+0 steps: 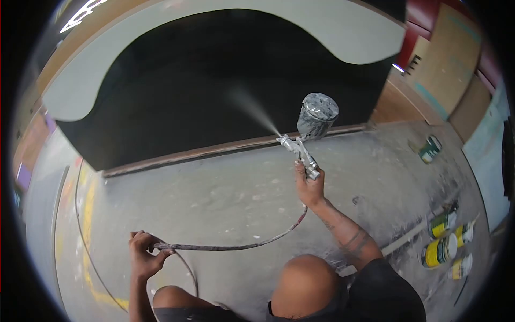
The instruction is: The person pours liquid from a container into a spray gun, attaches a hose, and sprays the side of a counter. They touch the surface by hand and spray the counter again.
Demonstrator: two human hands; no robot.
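My right hand (310,185) is wrapped round the handle of a metal spray gun (292,145), which has a paint-smeared cup (317,114) on top. A pale mist (257,112) fans out from its nozzle toward a large black panel (204,86) with a pale, wavy-edged band (126,51) above. From the gun's handle a stained hose (230,248) curves down and left to my left hand (145,252), whose fingers and thumb pinch it. Part of the hose hangs below that hand toward my legs.
Several paint cans (439,252) stand on the grey floor (214,198) at the right. A green can (429,149) is farther back. Boards (448,59) lean at the upper right. Another hose (86,241) runs along the left side, near yellow floor markings.
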